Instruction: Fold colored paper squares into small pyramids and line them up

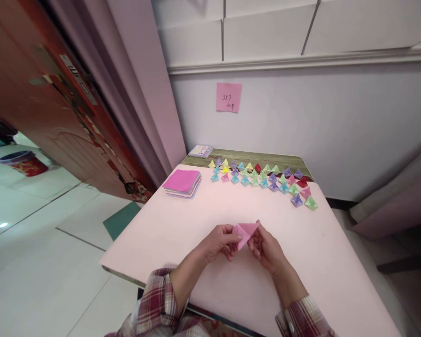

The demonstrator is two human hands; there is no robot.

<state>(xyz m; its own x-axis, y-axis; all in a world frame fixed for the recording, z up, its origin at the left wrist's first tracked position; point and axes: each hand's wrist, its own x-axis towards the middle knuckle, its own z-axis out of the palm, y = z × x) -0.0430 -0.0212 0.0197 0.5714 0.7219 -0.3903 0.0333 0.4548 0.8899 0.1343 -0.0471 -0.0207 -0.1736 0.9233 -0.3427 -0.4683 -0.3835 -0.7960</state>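
Note:
Between my two hands, above the near middle of the table, is a pink sheet of origami paper point(246, 231) folded into a kite-like shape with a point at the bottom. My left hand point(221, 242) pinches its left side, thumb lying on the front face. At the upper right corner, the thumb and fingers of my right hand point(266, 247) grip the edge. Farther back stand several small folded paper pieces point(254, 180) in rows, in yellow, blue, green, purple, pink and red. A stack of square paper point(182, 181) with a magenta sheet on top lies at the back left.
A pale pink cover point(154, 229) lies over the table. At the back left corner sits a printed packet point(201, 150). A pink note point(228, 97) sticks to the wall. A red door point(56, 93) and purple curtain point(143, 79) stand left.

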